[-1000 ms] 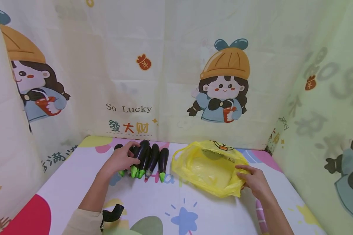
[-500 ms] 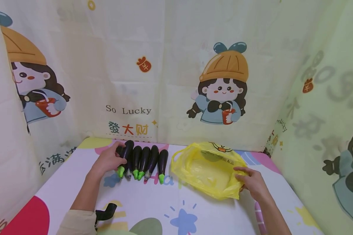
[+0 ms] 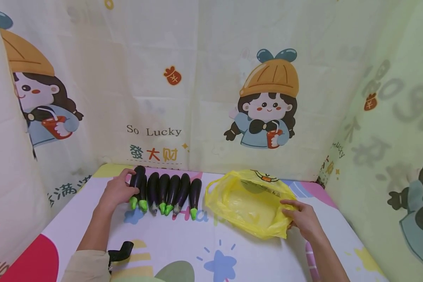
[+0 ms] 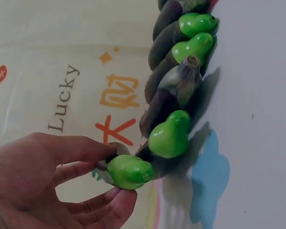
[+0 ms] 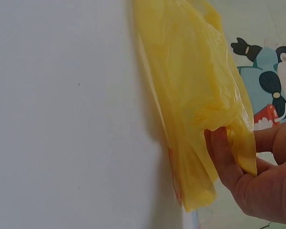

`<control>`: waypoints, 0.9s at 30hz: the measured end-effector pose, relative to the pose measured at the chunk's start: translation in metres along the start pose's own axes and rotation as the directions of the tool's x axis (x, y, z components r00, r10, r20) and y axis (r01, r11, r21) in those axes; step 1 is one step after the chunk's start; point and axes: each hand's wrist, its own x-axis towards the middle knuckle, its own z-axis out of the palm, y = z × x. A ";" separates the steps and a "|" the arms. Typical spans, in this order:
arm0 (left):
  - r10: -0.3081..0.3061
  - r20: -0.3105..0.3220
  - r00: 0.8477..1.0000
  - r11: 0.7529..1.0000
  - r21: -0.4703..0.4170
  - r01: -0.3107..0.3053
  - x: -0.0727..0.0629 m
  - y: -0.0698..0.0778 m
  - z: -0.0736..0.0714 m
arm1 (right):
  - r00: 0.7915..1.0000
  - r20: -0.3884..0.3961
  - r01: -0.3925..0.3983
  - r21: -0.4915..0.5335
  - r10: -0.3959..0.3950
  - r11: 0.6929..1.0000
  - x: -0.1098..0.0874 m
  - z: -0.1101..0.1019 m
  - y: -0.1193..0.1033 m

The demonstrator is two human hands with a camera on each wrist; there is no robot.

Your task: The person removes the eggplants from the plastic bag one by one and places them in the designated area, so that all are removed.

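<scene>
My left hand (image 3: pixel 116 192) holds a dark purple eggplant (image 3: pixel 138 178) at the left end of a row. In the left wrist view its green cap (image 4: pixel 129 171) shows between the thumb and fingers. Several more eggplants (image 3: pixel 163 190) lie side by side to the right, most with bright green caps, some with dull greyish ones. A yellow plastic bag (image 3: pixel 229 203) lies with its mouth spread toward me. My right hand (image 3: pixel 303 219) grips its right edge; in the right wrist view the fingers are tucked into the bag's film (image 5: pixel 195 86).
A white table cover (image 3: pixel 183 243) with coloured prints lies under everything. Printed cream curtains (image 3: pixel 204 129) stand close behind and at both sides. A black bent piece (image 3: pixel 121 251) sticks out at my left cuff.
My left hand has moved left with an eggplant, from over the row to its left end. Other eggplants it covered now show. The right hand and bag stay nearly still.
</scene>
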 end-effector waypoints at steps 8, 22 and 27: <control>-0.056 -0.010 0.998 0.998 -0.002 0.056 0.001 -0.007 -0.003 | 1.000 -0.002 -0.011 -0.004 0.011 1.000 0.000 0.000 0.000; -0.138 0.030 0.990 0.990 -0.038 0.139 0.003 -0.018 -0.002 | 1.000 -0.023 -0.013 0.002 0.013 1.000 0.001 0.001 0.001; -0.144 0.035 0.989 0.989 -0.028 0.145 0.005 -0.021 -0.001 | 1.000 -0.027 -0.012 0.007 0.013 1.000 0.002 0.001 0.001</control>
